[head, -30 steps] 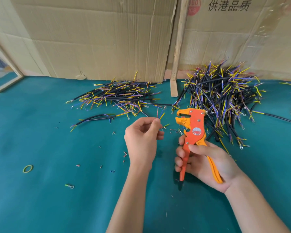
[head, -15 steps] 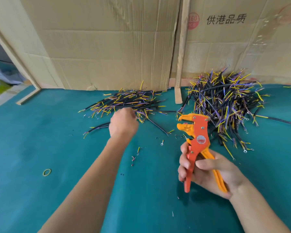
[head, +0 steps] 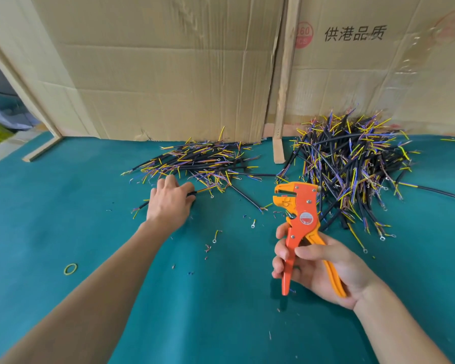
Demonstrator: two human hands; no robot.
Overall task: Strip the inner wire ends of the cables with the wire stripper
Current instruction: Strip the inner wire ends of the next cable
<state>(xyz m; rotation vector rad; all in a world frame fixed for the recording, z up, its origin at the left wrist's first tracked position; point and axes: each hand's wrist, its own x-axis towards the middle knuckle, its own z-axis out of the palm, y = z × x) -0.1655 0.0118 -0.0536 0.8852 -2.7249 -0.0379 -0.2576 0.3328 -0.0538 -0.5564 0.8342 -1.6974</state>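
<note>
Over on the green table (head: 63,206) the left hand (head: 170,202) is reaching out to the smaller cable pile (head: 208,160), fingers curled on one black cable (head: 192,193) at its near edge, probably so it stays apart from the bigger pile (head: 352,164) on the right. Right hand (head: 318,269) stays close, wrapped around the orange wire stripper (head: 300,222) handles, head up and jaws apart, so it looks ready for whichever cable comes next.
</note>
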